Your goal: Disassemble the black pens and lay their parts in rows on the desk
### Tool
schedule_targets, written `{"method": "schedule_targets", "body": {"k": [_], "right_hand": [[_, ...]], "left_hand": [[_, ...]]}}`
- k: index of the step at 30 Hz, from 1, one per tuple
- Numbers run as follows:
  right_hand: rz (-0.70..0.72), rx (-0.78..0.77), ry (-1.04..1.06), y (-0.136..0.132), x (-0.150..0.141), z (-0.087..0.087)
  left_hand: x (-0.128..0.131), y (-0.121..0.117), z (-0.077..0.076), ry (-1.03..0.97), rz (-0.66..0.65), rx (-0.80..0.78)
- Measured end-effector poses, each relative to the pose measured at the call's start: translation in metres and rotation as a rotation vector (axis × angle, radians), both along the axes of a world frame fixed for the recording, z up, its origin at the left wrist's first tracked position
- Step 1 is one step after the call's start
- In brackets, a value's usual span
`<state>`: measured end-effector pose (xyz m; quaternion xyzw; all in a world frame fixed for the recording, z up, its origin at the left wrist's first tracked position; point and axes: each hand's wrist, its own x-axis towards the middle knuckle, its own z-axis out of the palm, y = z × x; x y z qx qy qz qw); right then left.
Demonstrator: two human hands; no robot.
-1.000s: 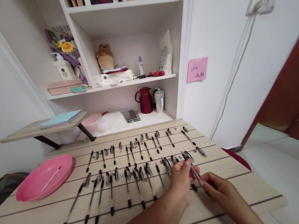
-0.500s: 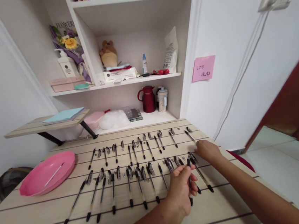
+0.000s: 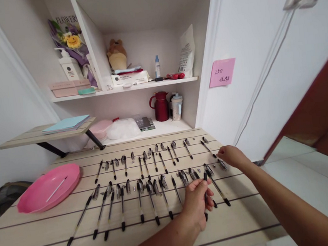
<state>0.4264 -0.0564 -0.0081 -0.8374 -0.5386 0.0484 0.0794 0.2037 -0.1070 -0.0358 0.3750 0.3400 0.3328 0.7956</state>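
My left hand [image 3: 197, 201] is closed around a black pen [image 3: 205, 176], held upright above the front row. My right hand [image 3: 231, 156] is at the table's right side, its fingers pinched together beside the end of a pen [image 3: 207, 149] in the back row. Whatever is between those fingers is hidden. Under and beside my left hand lie more pens, one of them a long pen [image 3: 219, 189] with a black end. A clear pen cap [image 3: 222, 165] rests just below my right hand. Several pens, caps [image 3: 183, 178] and small metal tips [image 3: 199, 170] form two rows.
A pink plate [image 3: 74, 182] with a thin white stick [image 3: 56, 188] sits at the left. Behind it stands a small raised shelf [image 3: 34, 136] bearing light-blue paper [image 3: 67, 124]. The white shelving unit [image 3: 167, 127] at the back holds a red jug [image 3: 161, 107] and a cup [image 3: 177, 108].
My right hand has moved slightly right, away from the back-row pen, uncovering its end and a cap below. My left hand still grips its pen. The view has shifted slightly.
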Motion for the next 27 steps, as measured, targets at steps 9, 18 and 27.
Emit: {"method": "schedule_targets", "body": {"k": [9, 18, 27], "right_hand": [[0.095, -0.036, -0.029, 0.007, -0.030, -0.019], [0.041, 0.069, 0.057, 0.011, -0.031, -0.019], [0.091, 0.431, 1.221, -0.048, -0.058, 0.011]], "left_hand": [[0.000, 0.001, -0.002, 0.002, 0.001, -0.002], [0.000, 0.000, -0.002, 0.004, -0.017, -0.005], [-0.002, 0.000, 0.007, 0.020, -0.046, 0.067]]}}
